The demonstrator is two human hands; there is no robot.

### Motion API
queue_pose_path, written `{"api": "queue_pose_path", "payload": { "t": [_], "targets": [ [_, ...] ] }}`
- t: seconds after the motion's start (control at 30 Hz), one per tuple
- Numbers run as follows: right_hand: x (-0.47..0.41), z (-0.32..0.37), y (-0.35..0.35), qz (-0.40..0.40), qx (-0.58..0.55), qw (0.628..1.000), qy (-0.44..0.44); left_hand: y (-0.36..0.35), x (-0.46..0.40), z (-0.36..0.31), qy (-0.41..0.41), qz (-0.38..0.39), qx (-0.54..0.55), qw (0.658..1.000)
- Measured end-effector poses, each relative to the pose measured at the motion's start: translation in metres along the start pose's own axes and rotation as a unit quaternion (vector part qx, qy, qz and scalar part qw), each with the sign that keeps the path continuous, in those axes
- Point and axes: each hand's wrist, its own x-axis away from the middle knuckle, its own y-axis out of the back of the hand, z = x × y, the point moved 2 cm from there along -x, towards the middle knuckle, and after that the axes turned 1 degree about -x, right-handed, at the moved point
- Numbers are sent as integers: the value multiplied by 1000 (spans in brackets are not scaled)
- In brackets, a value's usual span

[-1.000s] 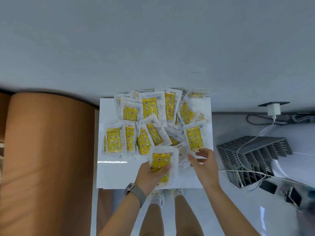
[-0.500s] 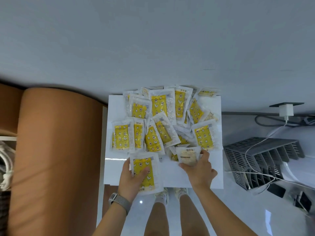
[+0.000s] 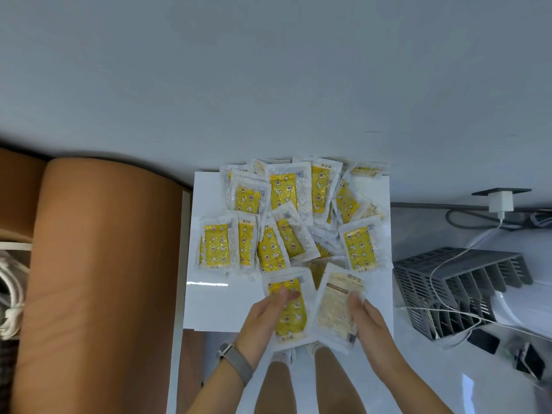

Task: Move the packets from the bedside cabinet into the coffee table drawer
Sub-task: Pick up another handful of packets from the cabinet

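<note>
I see my left hand (image 3: 263,319) holding a clear plastic packet with a yellow picture side (image 3: 288,309), thumb on top and fingers curled under it. My right hand (image 3: 369,321) holds another clear packet showing its pale printed back (image 3: 336,306) the same way. Both packets are over the near edge of the white bedside cabinet top (image 3: 209,303). The pile of yellow packets (image 3: 286,222) lies on the cabinet behind them.

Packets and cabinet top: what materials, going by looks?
Packets: thin clear plastic film, glossy, going by crinkles and glints, over yellow printed inserts. The one in the right hand shows a pale printed back. Cabinet top: smooth white gloss, laminate or lacquer probably; it mirrors a light streak.
</note>
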Motion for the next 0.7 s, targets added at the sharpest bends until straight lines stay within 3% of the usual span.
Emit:
{"api": "queue_pose_path", "payload": {
  "t": [0.13,0.23,0.3,0.37,0.47,0.53,0.7],
  "targets": [
    [3,17,-17,108,150,983,26,-20,0,-12,-21,30,-7,999],
    [2,33,-25,145,168,975,-1,-21,-2,-18,-15,-14,7,1000],
    [-9,46,-20,80,175,980,43,-14,-4,-19,7,-46,51,998],
    [-29,53,-3,-69,181,973,123,-4,-5,-21,23,-75,87,993],
    [-67,48,28,-255,225,929,149,15,-4,-20,33,-113,138,983],
    [-88,45,44,-308,258,909,116,28,-2,-18,22,-125,177,976],
    [-109,34,48,-324,328,884,80,53,8,-11,-5,-128,230,965]
  ]
}}
